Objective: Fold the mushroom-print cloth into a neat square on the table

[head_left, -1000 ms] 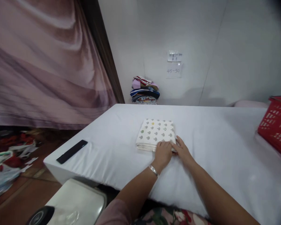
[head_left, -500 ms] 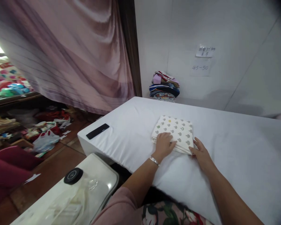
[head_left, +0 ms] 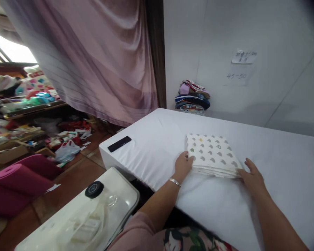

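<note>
A folded white cloth (head_left: 211,151) with a grey, yellow and green print lies on the white-covered table (head_left: 157,136), its layered fold facing me. At its left front corner my left hand (head_left: 183,164) is closed, thumb on the edge and the other fingers curled at the side. The right front corner sits against the thumb of my right hand (head_left: 253,176). That hand's index finger stands up beside the cloth, and its lower fingers are partly hidden. A bracelet (head_left: 174,182) circles my left wrist.
A black phone-like slab (head_left: 119,143) lies near the table's left end. Folded clothes (head_left: 192,97) are stacked by the wall. At lower left, a white machine top (head_left: 120,184) bears a black round object (head_left: 94,189). Pink rolls (head_left: 13,184) and bags lie on the floor.
My left hand has slid off the cloth's top to its left edge. The cloth is turned slightly and shows more of its front fold. The whole view has shifted left.
</note>
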Demonstrator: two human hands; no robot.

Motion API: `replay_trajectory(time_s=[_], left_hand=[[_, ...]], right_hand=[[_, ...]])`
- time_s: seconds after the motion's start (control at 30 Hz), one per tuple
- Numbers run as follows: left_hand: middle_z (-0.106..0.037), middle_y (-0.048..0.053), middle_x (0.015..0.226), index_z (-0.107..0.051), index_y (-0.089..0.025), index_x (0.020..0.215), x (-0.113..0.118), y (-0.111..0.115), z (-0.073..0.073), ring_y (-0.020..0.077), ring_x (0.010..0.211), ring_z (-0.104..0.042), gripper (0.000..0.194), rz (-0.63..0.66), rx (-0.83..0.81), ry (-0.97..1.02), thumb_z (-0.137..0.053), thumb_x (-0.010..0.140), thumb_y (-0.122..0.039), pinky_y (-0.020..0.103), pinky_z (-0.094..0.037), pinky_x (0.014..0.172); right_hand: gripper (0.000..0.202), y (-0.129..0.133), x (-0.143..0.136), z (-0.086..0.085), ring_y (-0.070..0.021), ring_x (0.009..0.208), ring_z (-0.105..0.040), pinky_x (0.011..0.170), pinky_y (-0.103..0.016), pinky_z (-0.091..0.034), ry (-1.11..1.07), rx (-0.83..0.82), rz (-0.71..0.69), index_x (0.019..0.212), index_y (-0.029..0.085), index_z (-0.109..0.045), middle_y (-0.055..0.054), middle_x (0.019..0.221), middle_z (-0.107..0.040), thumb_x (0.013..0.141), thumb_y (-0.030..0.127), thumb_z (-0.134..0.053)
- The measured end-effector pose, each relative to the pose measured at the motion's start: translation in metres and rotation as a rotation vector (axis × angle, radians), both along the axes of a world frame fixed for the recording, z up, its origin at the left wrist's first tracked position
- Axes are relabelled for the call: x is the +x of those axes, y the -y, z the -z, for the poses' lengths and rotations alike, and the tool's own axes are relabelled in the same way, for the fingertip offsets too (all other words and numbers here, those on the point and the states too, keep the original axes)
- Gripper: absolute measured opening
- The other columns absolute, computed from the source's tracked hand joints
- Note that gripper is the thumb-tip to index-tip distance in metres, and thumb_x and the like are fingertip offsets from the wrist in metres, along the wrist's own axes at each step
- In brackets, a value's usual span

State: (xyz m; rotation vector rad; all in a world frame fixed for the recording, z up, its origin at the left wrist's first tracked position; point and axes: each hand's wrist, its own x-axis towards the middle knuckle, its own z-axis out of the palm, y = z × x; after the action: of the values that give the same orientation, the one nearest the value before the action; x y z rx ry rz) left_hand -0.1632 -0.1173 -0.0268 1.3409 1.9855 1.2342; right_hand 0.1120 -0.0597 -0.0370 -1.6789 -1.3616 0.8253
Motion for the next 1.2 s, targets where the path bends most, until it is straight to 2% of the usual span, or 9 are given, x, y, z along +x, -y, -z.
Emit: replay_trajectory(time_s=[0.13,0.4,0.57,0.63,0.7,0.87,0.97,1.07,1.2], left_hand=[[-0.066,0.002,0.094,-0.053,-0.021,0.117,0.005,0.005,-0.004,0.0163,0.082,-0.061,0.04,0.004,-0.027,0.031,-0.054,0.082,-0.042,0.028,-0.046,0.074],[-0.06,-0.003,0.072,-0.041,-0.021,0.129,0.014,0.016,-0.005,0.0154,0.07,-0.058,0.055,0.113,-0.072,-0.017,-0.056,0.08,-0.041,0.025,-0.042,0.063],[-0.061,-0.003,0.071,-0.041,-0.019,0.129,0.016,0.016,-0.007,0.0156,0.069,-0.058,0.056,0.117,-0.069,-0.02,-0.057,0.079,-0.041,0.025,-0.041,0.063],[-0.061,-0.003,0.07,-0.041,-0.019,0.129,0.015,0.018,-0.005,0.0148,0.068,-0.058,0.055,0.119,-0.046,0.006,-0.055,0.081,-0.042,0.025,-0.042,0.063],[-0.061,-0.003,0.074,-0.042,-0.019,0.128,0.015,0.021,-0.003,0.0129,0.067,-0.058,0.051,0.117,0.003,0.051,-0.052,0.084,-0.042,0.024,-0.043,0.065],[-0.057,0.001,0.097,-0.054,-0.021,0.114,0.014,0.034,-0.001,0.0088,0.068,-0.054,0.032,0.091,0.191,0.011,-0.056,0.083,-0.033,0.024,-0.047,0.068],[-0.055,0.001,0.099,-0.06,-0.023,0.104,0.017,0.038,-0.004,0.0113,0.078,-0.055,0.024,0.164,0.28,-0.11,-0.06,0.081,-0.031,0.026,-0.048,0.075],[-0.055,0.002,0.099,-0.063,-0.024,0.098,0.021,0.039,-0.006,0.0152,0.091,-0.055,0.022,0.258,0.295,-0.234,-0.065,0.077,-0.029,0.029,-0.047,0.082],[-0.056,0.002,0.097,-0.064,-0.023,0.098,0.026,0.037,-0.008,0.0166,0.094,-0.054,0.02,0.266,0.266,-0.334,-0.064,0.079,-0.028,0.03,-0.046,0.084]], right_hand=[[0.071,0.005,-0.003,-0.002,-0.029,0.094,-0.06,0.082,-0.041,-0.046,0.139,0.077,-0.057,0.141,0.023,-0.039,-0.01,0.129,-0.054,0.073,0.039,-0.051],[0.065,0.001,0.002,-0.001,-0.0327,0.119,-0.047,0.096,-0.047,-0.039,0.362,0.214,-0.085,0.141,0.016,-0.036,-0.014,0.134,-0.046,0.077,0.029,-0.044],[0.052,0.007,0.001,-0.004,-0.0302,0.128,-0.037,0.104,-0.048,-0.032,0.513,0.403,-0.07,0.13,0.013,-0.049,-0.014,0.135,-0.046,0.081,0.029,-0.041],[0.045,0.01,-0.004,-0.007,-0.0273,0.126,-0.04,0.106,-0.047,-0.03,0.529,0.545,-0.086,0.121,0.014,-0.057,-0.013,0.131,-0.051,0.083,0.03,-0.04],[0.038,0.012,-0.01,-0.009,-0.0244,0.121,-0.046,0.104,-0.046,-0.033,0.5,0.653,-0.18,0.113,0.017,-0.061,-0.011,0.124,-0.057,0.084,0.032,-0.041],[0.028,0.016,-0.03,-0.008,-0.0238,0.112,-0.054,0.098,-0.049,-0.04,0.397,0.728,-0.456,0.104,0.023,-0.066,-0.007,0.109,-0.067,0.086,0.031,-0.046],[0.024,0.019,-0.039,-0.006,-0.024,0.108,-0.056,0.096,-0.048,-0.043,0.371,0.793,-0.573,0.103,0.024,-0.066,-0.006,0.104,-0.069,0.087,0.028,-0.049],[0.023,0.022,-0.044,-0.005,-0.0239,0.103,-0.058,0.094,-0.048,-0.044,0.405,0.827,-0.6,0.103,0.024,-0.066,-0.006,0.102,-0.069,0.088,0.025,-0.048],[0.024,0.023,-0.049,-0.005,-0.023,0.099,-0.058,0.089,-0.045,-0.046,0.455,0.804,-0.606,0.103,0.024,-0.066,-0.007,0.104,-0.066,0.09,0.024,-0.046]])
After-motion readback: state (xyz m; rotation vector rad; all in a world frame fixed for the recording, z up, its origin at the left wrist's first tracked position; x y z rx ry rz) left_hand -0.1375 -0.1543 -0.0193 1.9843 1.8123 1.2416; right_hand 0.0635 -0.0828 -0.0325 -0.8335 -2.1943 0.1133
